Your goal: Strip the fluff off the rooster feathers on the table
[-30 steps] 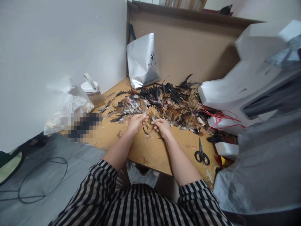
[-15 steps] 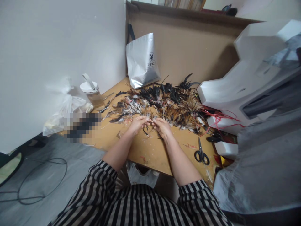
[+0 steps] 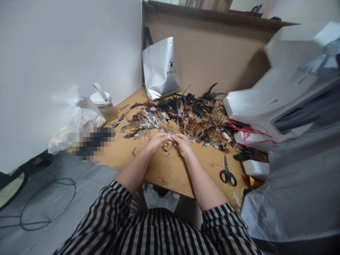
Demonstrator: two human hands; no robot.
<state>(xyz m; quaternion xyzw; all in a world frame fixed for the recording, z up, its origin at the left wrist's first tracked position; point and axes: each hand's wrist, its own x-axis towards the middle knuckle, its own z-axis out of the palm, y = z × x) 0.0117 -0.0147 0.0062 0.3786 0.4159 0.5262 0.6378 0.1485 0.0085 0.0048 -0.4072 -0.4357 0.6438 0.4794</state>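
My left hand (image 3: 158, 140) and my right hand (image 3: 182, 143) meet above the front part of the wooden table (image 3: 170, 170), fingertips pinched close together. Between them is a small bunch of feathers (image 3: 172, 130), pale at the base, its tips pointing away from me. Both hands grip it near the base. Just behind lies a wide pile of feathers (image 3: 198, 106) in black, brown and white, some in tied bunches. Black-handled scissors (image 3: 227, 175) rest on the table to the right of my right forearm.
A silver bag (image 3: 160, 71) stands at the back against a cardboard panel (image 3: 212, 53). On the left are a lidded jar (image 3: 106, 106) and a white plastic bag (image 3: 77, 124). Red strings (image 3: 248, 132) and white foam pieces (image 3: 256, 167) lie at the right. Scraps dot the tabletop.
My fingertips have come closer together, and the feathers between them now form one fanned bunch. The scissors and the pile have stayed in place.
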